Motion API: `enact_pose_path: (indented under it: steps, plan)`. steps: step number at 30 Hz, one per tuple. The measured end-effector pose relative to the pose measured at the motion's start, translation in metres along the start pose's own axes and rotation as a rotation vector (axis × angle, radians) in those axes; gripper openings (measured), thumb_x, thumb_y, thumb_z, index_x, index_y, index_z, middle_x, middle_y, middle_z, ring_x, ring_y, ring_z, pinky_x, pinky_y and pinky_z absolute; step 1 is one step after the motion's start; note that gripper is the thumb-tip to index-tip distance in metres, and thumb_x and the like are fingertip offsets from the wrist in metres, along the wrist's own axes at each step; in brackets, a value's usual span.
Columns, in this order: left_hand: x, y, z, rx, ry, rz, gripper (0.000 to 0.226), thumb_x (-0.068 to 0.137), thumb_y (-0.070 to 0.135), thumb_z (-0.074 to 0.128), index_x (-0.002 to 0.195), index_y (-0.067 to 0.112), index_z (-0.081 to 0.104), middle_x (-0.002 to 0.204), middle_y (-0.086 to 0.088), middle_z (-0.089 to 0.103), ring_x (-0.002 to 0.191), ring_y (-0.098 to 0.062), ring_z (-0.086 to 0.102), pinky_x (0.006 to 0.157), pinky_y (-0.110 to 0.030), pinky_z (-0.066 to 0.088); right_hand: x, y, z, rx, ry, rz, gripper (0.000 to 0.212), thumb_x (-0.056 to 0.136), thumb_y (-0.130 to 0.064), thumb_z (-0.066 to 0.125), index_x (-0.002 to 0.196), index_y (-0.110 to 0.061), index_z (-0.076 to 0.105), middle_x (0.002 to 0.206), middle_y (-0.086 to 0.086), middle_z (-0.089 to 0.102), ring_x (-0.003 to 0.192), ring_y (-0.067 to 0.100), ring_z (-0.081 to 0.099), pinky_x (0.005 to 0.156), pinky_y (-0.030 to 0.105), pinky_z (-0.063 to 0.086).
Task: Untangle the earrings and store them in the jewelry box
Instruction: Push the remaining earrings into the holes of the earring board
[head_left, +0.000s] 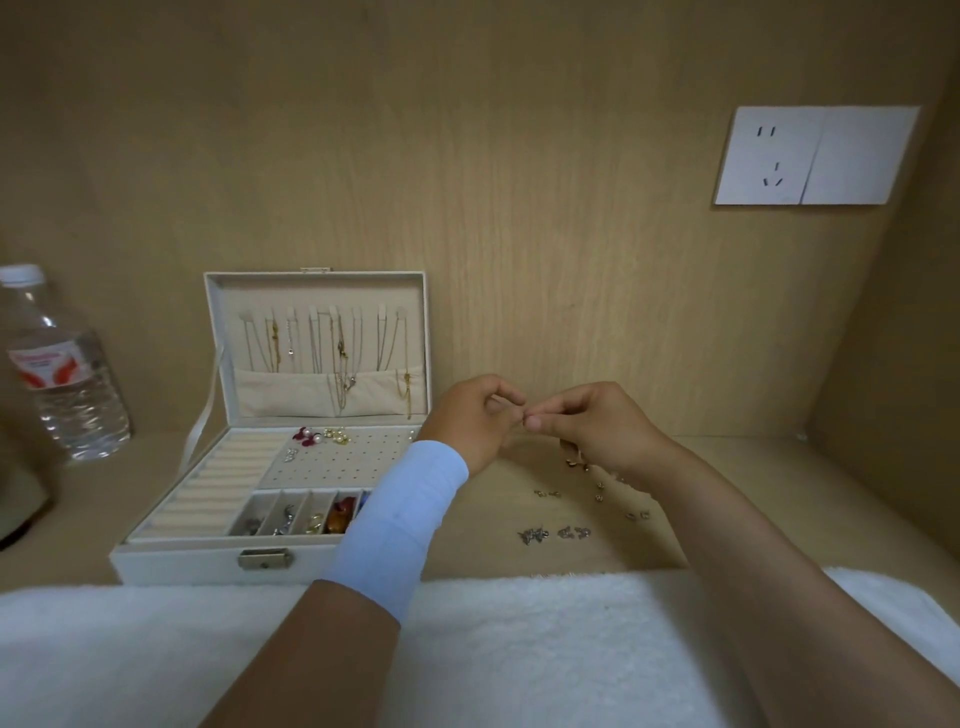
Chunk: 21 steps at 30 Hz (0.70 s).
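Fingers (536, 422) on tiny, perhaps gold, earring (573, 461)

Open jewelry box (176, 564) left, earrings (556, 533) right, bare shelf (483, 519) between

Wood-grain back panel (467, 156) and right side panel (909, 338) — same tone as desktop (727, 462). White socket plate (815, 156) upper right. White fleecy cloth (519, 623) along near edge.

Item pinched between fingertips (535, 425) too small to tell; bottle (70, 395) label blurred.
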<state>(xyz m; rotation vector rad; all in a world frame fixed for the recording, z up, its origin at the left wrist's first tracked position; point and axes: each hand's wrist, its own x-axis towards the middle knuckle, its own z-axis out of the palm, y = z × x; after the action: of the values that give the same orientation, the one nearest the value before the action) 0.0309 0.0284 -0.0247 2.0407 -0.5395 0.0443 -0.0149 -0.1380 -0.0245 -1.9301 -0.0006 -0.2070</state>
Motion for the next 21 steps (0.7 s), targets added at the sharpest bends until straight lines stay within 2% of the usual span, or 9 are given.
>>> enact_pose_path:
  steps: [3,7,11,16,21]
  plan:
    - [-0.008,-0.001,-0.018,-0.064,-0.016,0.011,0.009,0.092,0.018,0.063,0.089,0.025,0.067,0.087,-0.002,0.069,0.065,-0.013,0.067,0.068,-0.034,0.056,-0.004,-0.012,0.01,0.058,0.004,0.014,0.012,0.08,-0.017,0.082,0.091,-0.012,0.08,0.068,0.014,0.062,0.049,0.013,0.046,0.043,0.023,0.032]
    - [-0.023,-0.006,-0.047,-0.157,-0.053,0.004,0.009,0.094,0.012,0.062,0.096,0.016,0.069,0.09,-0.005,0.069,0.065,-0.011,0.063,0.058,-0.022,0.051,-0.008,-0.03,0.031,0.186,-0.021,0.012,0.013,0.081,-0.009,0.08,0.092,-0.008,0.073,0.061,-0.001,0.066,0.043,0.012,0.046,0.038,0.018,0.031]
    - [-0.036,-0.012,-0.082,-0.202,-0.07,0.014,0.012,0.095,0.01,0.061,0.101,0.014,0.07,0.091,-0.006,0.071,0.068,-0.011,0.064,0.057,-0.02,0.05,-0.008,-0.046,0.058,0.271,-0.065,-0.036,0.008,0.083,-0.01,0.078,0.089,-0.013,0.074,0.073,0.004,0.071,0.046,0.014,0.045,0.041,0.02,0.031]
    - [-0.051,-0.028,-0.125,-0.292,-0.005,0.002,0.012,0.094,0.01,0.061,0.102,0.014,0.069,0.083,0.002,0.07,0.065,-0.01,0.062,0.058,-0.02,0.048,0.002,-0.071,0.102,0.332,-0.091,-0.056,0.009,0.083,-0.011,0.078,0.091,-0.014,0.078,0.078,0.006,0.074,0.048,0.013,0.043,0.043,0.02,0.03]
    - [-0.056,-0.049,-0.154,-0.359,0.104,-0.059,0.01,0.094,0.012,0.062,0.1,0.014,0.07,0.081,0.0,0.07,0.061,-0.01,0.059,0.054,-0.02,0.046,0.017,-0.09,0.141,0.267,-0.101,-0.102,0.014,0.083,-0.014,0.079,0.097,-0.013,0.079,0.079,0.003,0.075,0.049,0.009,0.047,0.042,0.019,0.036]
